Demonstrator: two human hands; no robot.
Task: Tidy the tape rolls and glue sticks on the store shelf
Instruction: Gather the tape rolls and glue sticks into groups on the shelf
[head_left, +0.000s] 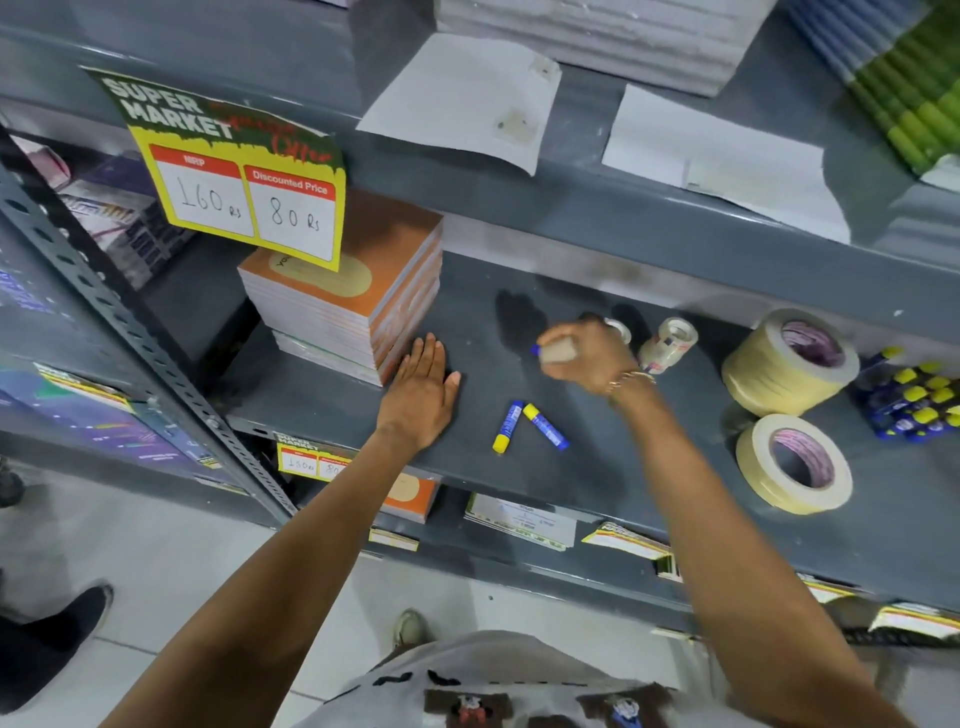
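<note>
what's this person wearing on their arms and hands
Both forearms are bare, with no sleeves in view and no gloves. The left hand wears nothing visible. The right hand has a thin gold-coloured chain bracelet at the wrist.

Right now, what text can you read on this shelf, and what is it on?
"SUPER MARKET", "MRP", "160 Rs", "Discounted Price", "80 Rs": yellow price sign hanging on the upper shelf edge.
Red script on that sign: too blurred to be sure.
"SUPER MARKET": small price tag below; its numbers are unclear.
Glue sticks, clear tape roll, notebook stack: print unreadable.
</note>
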